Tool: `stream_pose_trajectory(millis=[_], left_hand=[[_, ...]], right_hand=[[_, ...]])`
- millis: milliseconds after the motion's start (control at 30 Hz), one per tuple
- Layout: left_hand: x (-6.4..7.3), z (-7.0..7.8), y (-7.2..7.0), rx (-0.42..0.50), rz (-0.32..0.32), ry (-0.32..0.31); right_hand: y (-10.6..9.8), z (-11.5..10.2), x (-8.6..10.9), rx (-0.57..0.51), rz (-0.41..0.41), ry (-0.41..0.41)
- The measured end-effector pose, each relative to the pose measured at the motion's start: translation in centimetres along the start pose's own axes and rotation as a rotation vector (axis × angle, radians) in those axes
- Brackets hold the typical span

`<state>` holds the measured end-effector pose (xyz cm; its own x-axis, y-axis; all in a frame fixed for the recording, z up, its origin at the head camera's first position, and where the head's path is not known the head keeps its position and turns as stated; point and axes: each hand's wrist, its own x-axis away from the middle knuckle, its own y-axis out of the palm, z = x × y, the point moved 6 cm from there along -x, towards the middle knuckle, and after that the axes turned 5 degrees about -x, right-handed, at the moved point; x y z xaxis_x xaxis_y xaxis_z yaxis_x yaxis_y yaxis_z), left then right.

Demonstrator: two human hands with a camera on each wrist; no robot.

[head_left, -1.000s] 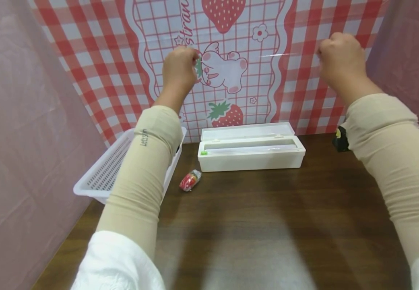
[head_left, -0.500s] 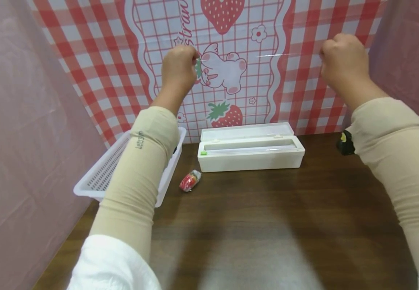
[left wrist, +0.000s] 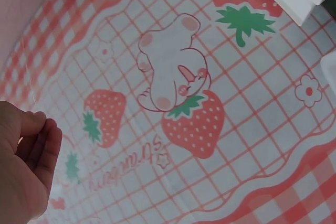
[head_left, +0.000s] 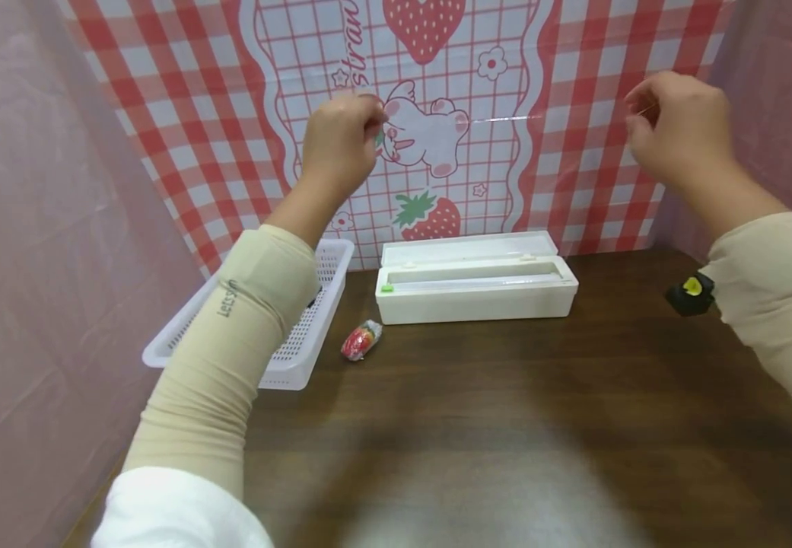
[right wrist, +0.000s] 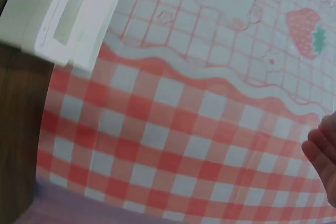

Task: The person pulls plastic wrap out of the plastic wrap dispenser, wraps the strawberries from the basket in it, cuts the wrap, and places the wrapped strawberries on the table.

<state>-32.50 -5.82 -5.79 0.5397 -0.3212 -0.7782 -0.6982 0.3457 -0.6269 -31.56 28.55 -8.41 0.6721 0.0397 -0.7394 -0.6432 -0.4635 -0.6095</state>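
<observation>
Both hands are raised in front of the patterned backdrop, a thin sheet of clear plastic wrap (head_left: 505,119) stretched between them; its top edge shows as a bright line. My left hand (head_left: 342,141) pinches one end between thumb and fingertips. In the left wrist view, the left hand (left wrist: 29,166) has a fine line of film running up from the pinch. My right hand (head_left: 683,125) has the other end, its thumb and forefinger somewhat parted and the film's edge running in between. The right wrist view catches only the fingers of the right hand (right wrist: 323,153).
A long white wrap dispenser box (head_left: 478,303) stands at the back with its lid raised and a roll inside. Left of it lies a small red item (head_left: 361,340) in clear film. Under my left arm is a white perforated basket (head_left: 293,365) with something dark inside.
My right hand has shifted to the right and a little down, and its thumb and forefinger have parted. My left forearm has swung out to the left while that hand stays nearly in place.
</observation>
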Motion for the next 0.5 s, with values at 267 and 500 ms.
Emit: stream_pose_trajectory(millis=[267, 500], left_hand=[[3.5, 0.7, -2.1, 0.075, -0.057, 0.026], [7.2, 2.4, -2.7, 0.291, -0.099, 0.124]], right_hand=[[-1.9, 0.8, 2.4, -0.273, -0.061, 0.078], [-2.8, 1.9, 5.1, -0.574, -0.097, 0.053]])
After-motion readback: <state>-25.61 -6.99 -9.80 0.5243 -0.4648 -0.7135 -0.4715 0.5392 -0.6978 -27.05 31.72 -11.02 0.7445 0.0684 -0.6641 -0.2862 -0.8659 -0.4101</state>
